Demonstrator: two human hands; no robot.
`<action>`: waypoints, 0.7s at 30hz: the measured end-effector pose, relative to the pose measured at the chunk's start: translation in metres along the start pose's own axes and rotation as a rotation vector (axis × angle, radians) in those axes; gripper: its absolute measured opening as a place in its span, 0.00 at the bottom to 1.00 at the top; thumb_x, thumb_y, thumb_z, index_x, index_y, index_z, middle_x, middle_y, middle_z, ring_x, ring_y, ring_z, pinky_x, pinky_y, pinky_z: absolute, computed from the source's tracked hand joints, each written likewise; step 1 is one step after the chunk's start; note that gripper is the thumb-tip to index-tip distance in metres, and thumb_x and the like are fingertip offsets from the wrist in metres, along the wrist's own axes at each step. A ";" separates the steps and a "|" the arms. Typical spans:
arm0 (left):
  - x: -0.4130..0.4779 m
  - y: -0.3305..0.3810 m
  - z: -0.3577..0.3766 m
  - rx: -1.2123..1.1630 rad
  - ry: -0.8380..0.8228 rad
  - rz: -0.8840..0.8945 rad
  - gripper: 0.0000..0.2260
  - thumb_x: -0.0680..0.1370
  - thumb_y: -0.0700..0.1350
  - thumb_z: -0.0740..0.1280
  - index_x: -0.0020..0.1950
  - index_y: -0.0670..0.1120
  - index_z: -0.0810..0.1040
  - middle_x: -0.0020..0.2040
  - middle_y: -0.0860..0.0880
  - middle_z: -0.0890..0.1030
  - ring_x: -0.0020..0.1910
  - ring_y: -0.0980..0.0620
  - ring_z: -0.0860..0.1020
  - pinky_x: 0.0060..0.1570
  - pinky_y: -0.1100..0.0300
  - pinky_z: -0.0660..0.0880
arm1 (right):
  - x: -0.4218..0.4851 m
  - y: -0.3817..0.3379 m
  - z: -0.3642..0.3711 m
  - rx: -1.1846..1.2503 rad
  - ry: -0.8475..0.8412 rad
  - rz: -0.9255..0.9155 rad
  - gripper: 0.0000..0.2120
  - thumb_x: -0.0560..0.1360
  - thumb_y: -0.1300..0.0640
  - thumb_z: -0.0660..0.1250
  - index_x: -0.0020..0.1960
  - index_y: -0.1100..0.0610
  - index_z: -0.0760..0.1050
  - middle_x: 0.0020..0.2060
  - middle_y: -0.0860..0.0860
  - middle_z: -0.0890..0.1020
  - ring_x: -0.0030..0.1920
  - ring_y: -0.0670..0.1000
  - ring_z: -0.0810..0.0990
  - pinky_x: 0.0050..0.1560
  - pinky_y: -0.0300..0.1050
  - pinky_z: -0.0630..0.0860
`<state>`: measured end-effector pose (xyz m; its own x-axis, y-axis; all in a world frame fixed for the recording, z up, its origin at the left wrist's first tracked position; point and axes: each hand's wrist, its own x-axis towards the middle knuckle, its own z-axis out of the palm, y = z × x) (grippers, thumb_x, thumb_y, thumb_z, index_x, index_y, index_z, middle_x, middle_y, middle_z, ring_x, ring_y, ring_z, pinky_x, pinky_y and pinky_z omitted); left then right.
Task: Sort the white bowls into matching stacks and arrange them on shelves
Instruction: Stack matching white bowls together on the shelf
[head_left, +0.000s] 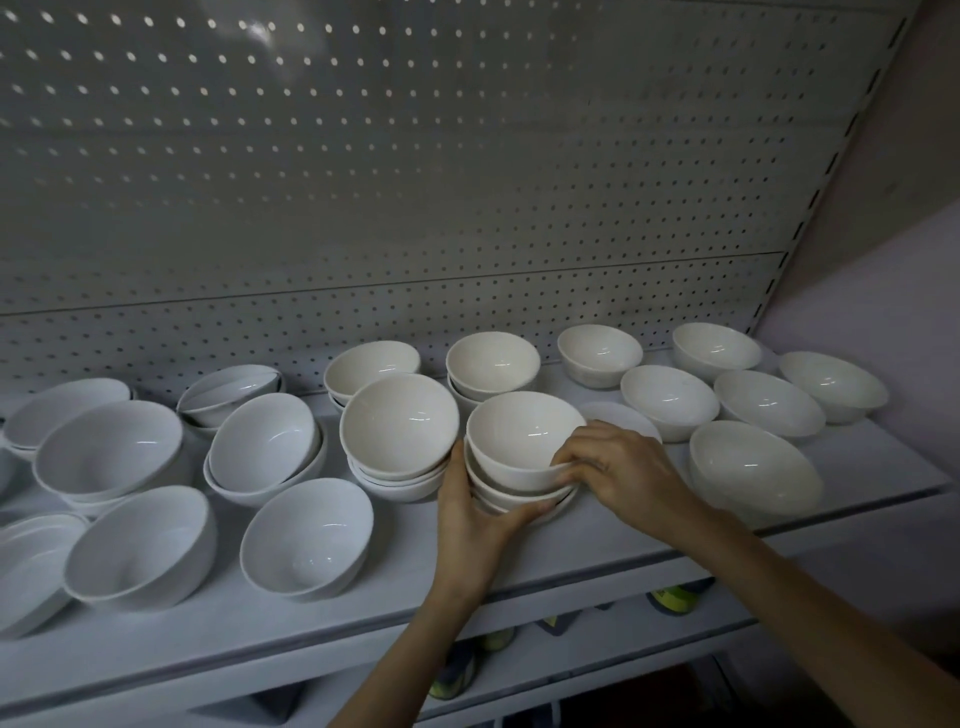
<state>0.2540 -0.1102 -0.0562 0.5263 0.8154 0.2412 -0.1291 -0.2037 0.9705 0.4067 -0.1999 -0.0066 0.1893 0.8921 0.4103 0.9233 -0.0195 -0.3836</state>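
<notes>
A short stack of cream-white bowls (519, 447) stands near the middle of the white shelf (395, 587). My left hand (470, 514) cups the stack's lower left side, thumb up along the bowls and fingers curled under the bottom rim. My right hand (618, 473) grips the right rim of the top bowl, fingers curled over its edge. A similar cream stack (400, 436) stands just to the left, touching or nearly touching. A small bowl (623, 415) is partly hidden behind my right hand.
Several bluish-white bowls and stacks (265, 447) crowd the shelf's left half. Single cream bowls (753, 473) sit on the right. A pegboard back panel (415, 182) rises behind. A pink wall (893, 260) closes the right side. Lower shelves (571, 670) show shoes beneath.
</notes>
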 end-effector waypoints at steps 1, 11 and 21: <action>0.000 0.000 0.000 -0.001 -0.001 -0.003 0.42 0.56 0.59 0.78 0.67 0.59 0.65 0.65 0.66 0.71 0.64 0.66 0.70 0.66 0.60 0.69 | -0.001 0.001 0.001 -0.004 -0.005 0.000 0.05 0.68 0.60 0.66 0.40 0.54 0.80 0.37 0.46 0.81 0.43 0.43 0.75 0.40 0.41 0.71; 0.002 -0.005 -0.003 0.064 -0.033 -0.019 0.41 0.59 0.57 0.78 0.69 0.59 0.63 0.67 0.63 0.70 0.67 0.63 0.69 0.68 0.54 0.68 | -0.005 0.003 0.006 0.111 -0.049 0.049 0.04 0.68 0.60 0.67 0.40 0.55 0.81 0.37 0.45 0.81 0.42 0.44 0.75 0.40 0.49 0.76; 0.001 -0.004 -0.005 0.102 -0.044 -0.047 0.45 0.60 0.58 0.77 0.72 0.55 0.61 0.70 0.61 0.68 0.68 0.63 0.67 0.70 0.53 0.66 | -0.005 0.005 0.006 0.231 -0.125 0.070 0.08 0.71 0.58 0.68 0.46 0.59 0.83 0.42 0.50 0.84 0.46 0.45 0.77 0.49 0.52 0.77</action>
<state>0.2510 -0.1065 -0.0595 0.5660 0.8015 0.1931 -0.0184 -0.2219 0.9749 0.4084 -0.2020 -0.0160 0.1942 0.9413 0.2763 0.8060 0.0075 -0.5919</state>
